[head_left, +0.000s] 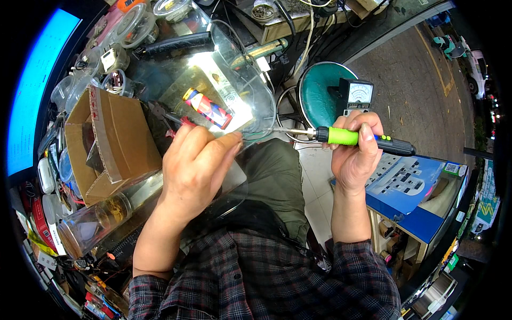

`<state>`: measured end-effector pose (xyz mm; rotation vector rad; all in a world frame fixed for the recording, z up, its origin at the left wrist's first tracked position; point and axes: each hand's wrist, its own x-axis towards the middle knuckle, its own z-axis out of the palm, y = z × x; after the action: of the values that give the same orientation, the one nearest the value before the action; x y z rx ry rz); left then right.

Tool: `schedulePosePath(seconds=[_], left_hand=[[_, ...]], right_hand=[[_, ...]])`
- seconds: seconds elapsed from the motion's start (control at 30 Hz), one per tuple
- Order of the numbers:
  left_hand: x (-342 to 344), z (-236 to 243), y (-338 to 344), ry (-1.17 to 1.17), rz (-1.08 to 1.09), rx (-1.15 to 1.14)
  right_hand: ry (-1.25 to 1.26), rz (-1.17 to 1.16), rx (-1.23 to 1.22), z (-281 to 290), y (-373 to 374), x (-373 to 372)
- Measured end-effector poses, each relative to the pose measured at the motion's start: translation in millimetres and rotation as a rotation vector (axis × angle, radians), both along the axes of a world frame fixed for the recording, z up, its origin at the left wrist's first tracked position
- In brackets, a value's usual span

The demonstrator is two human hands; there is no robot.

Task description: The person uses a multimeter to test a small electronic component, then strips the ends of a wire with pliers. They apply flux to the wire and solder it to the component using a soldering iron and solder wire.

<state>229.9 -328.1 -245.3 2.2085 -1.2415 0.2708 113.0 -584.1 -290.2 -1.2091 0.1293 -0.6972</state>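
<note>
My left hand [194, 165] has thumb and forefinger pinched on a thin greenish wire [256, 135] at the edge of the cluttered worktop. My right hand [356, 146] grips a soldering iron [346, 136] with a lime-green and black handle, its metal tip pointing left, close to the wire; whether they touch I cannot tell. Just beyond my left fingers lies a colourful cylinder [207, 108] on a brightly lit patch of worktop [228, 93]. Pliers [160, 113] with red handles lie partly behind my left hand.
An open cardboard box [98, 149], a clear jar [93, 226] and several plastic tubs [128, 32] crowd the left, beside a monitor [32, 85]. An analogue meter [356, 92] stands by a round green stool [314, 93]. A blue boxed item [400, 181] is at right. Cables run along the back.
</note>
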Motion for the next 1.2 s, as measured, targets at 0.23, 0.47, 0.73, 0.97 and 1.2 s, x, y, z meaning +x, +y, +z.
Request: schedulePosePath(seconds=[0.23, 0.47, 0.73, 0.97, 1.2], left_hand=[[0, -4, -1, 0.02, 0.013, -0.074], [-1, -3, 3, -0.049, -0.004, -0.043], [-1, -7, 3, -0.063, -0.023, -0.028], [-1, -5, 2, -0.058, -0.03, -0.027], [-1, -7, 3, -0.051, -0.029, -0.022]], right_hand=[[-0.01, -0.046, -0.014, 2, -5, -2], [-0.09, -0.029, -0.045, 11, 1, -10], [-0.073, -0.026, -0.087, 13, 3, -12], [-0.068, -0.024, -0.099, 11, 3, -13], [-0.066, -0.032, -0.095, 9, 4, -14]])
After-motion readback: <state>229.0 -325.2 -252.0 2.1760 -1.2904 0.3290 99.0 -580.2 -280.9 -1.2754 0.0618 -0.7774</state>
